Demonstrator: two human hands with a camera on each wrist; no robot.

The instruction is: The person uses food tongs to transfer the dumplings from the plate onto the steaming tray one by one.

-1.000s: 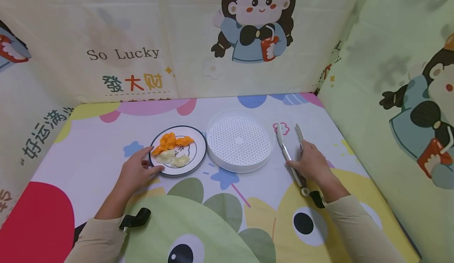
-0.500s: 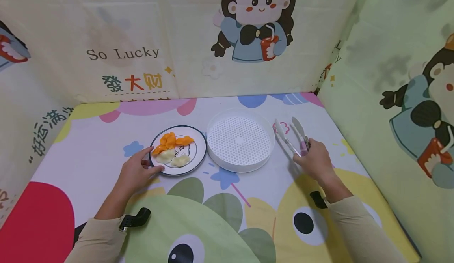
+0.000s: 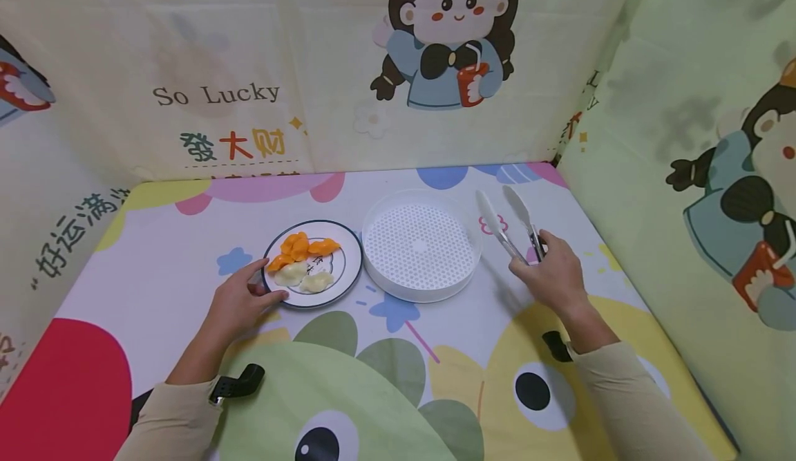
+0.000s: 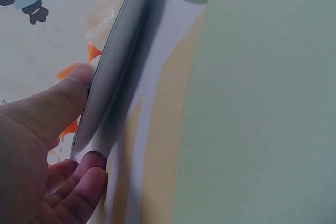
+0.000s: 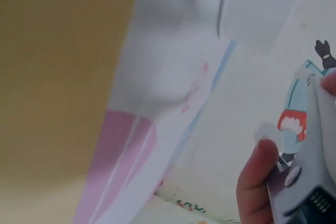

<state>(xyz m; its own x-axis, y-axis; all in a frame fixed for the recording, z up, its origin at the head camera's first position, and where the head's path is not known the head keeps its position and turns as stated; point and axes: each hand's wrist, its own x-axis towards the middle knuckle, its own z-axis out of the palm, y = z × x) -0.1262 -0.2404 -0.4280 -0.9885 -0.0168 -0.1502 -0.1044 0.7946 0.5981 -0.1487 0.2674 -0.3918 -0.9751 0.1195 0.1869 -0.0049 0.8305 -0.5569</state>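
I have the left hand (image 3: pixel 241 300), half-curled, gripping the plate (image 3: pixel 344 276) at its rim, left of the tray (image 3: pixel 420 247); the right hand (image 3: pixel 555 274) curls around the tongs (image 3: pixel 493 220), 2 arms apart.

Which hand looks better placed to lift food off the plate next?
Likely the right hand: it holds the tongs, tips apart, while the left hand holds the plate by its rim.
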